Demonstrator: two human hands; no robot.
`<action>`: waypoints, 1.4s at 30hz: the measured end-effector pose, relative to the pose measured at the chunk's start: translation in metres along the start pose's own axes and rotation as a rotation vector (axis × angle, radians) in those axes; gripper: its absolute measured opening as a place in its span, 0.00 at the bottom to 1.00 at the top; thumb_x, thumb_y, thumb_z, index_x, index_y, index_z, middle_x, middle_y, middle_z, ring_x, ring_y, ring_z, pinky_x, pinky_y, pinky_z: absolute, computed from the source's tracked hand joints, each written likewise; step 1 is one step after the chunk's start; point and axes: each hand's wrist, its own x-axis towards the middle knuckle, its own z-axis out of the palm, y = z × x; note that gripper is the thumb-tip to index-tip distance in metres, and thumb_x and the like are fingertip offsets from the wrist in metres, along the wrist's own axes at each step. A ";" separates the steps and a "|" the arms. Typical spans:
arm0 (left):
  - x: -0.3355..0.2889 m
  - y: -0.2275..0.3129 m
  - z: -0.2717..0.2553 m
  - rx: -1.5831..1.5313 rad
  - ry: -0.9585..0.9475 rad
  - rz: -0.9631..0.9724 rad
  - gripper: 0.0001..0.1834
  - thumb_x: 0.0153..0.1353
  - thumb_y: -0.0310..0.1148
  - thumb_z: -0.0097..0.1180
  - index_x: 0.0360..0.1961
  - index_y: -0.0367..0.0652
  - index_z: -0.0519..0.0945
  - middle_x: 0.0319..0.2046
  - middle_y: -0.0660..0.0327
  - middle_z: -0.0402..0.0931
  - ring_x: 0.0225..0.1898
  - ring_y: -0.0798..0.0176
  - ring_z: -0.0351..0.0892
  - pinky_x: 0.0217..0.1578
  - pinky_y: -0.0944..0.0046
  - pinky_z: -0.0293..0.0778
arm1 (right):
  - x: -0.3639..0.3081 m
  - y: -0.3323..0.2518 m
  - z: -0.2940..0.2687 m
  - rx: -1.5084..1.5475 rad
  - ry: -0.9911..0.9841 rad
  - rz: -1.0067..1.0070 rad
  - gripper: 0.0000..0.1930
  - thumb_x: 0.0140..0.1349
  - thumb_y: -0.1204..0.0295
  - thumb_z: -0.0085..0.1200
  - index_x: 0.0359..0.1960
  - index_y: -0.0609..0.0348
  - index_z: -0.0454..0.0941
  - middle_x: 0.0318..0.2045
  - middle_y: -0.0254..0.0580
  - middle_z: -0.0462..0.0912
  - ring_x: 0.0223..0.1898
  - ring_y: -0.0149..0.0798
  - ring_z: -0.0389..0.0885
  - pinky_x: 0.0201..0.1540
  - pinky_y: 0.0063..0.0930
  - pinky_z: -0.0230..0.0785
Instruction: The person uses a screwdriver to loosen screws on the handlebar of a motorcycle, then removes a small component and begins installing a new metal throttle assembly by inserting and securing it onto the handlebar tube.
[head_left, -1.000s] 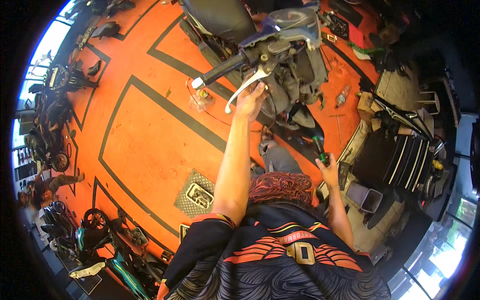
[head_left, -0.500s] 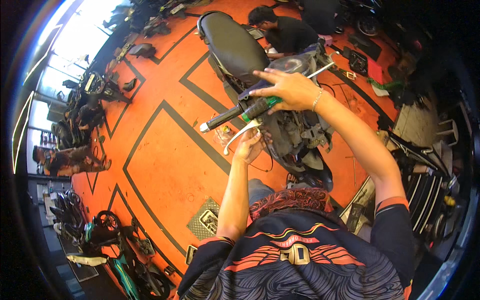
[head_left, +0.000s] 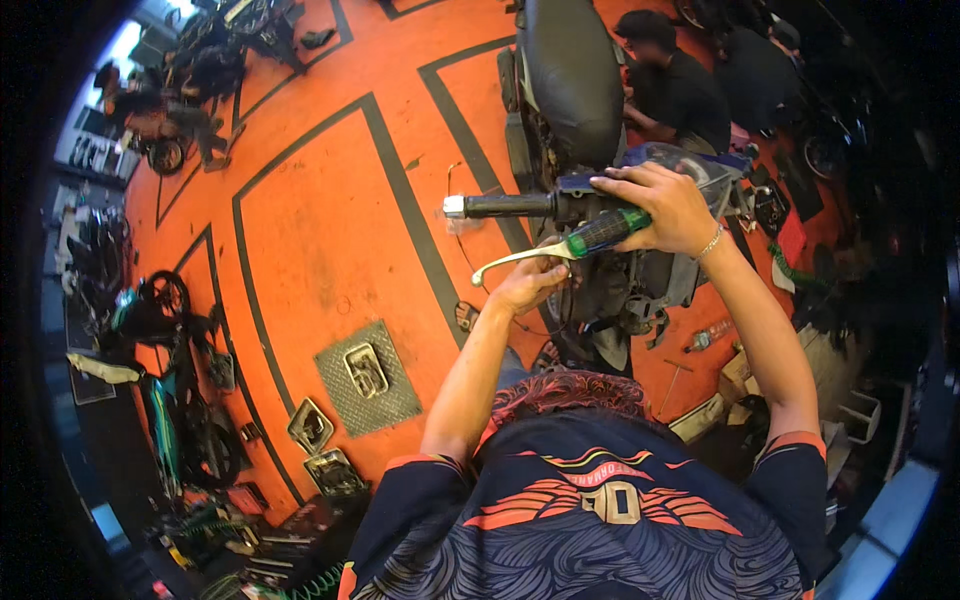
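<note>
A scooter stands in front of me with its black handlebar grip (head_left: 510, 206) pointing left. My left hand (head_left: 533, 286) is closed at the base of a silver brake lever (head_left: 515, 262), below the grip; some of its fingers are hidden. Beside the lever's inner end is a green-and-black ribbed handle (head_left: 605, 231), like a tool's. My right hand (head_left: 668, 208) is over the handle's other end, its thumb side against it and its longer fingers reaching onto the handlebar's middle. What lies under the palm is hidden.
Beyond the handlebar is the scooter's black seat (head_left: 575, 85). A person in black (head_left: 682, 95) crouches on its far right side. On the orange floor lie a checkered metal plate (head_left: 385, 400) and a clear bottle (head_left: 708, 336). A teal motorcycle (head_left: 165, 425) stands at left.
The whole view has shifted, so the scooter appears farther right. The ribbed handle and lever now sit farther below the grip. My right hand's fingers are less spread.
</note>
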 end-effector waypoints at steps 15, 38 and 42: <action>0.010 -0.021 0.046 -0.047 0.271 0.416 0.23 0.68 0.23 0.53 0.62 0.39 0.63 0.51 0.65 0.71 0.53 0.69 0.72 0.55 0.65 0.69 | 0.021 -0.004 0.006 0.007 0.052 -0.149 0.40 0.34 0.50 0.69 0.54 0.54 0.80 0.44 0.44 0.82 0.40 0.48 0.79 0.44 0.39 0.73; 0.045 -0.045 0.060 0.390 0.670 0.725 0.19 0.57 0.15 0.49 0.51 0.37 0.71 0.46 0.55 0.74 0.49 0.57 0.74 0.52 0.62 0.68 | 0.028 -0.011 0.006 0.013 0.048 -0.139 0.37 0.36 0.50 0.67 0.50 0.58 0.83 0.45 0.49 0.83 0.37 0.48 0.81 0.42 0.35 0.73; 0.051 -0.048 0.060 0.647 0.767 0.752 0.21 0.54 0.16 0.49 0.50 0.37 0.71 0.44 0.47 0.74 0.48 0.45 0.75 0.51 0.57 0.69 | 0.027 -0.008 0.004 0.033 0.047 -0.158 0.37 0.37 0.47 0.65 0.50 0.57 0.83 0.45 0.48 0.83 0.38 0.49 0.81 0.41 0.36 0.73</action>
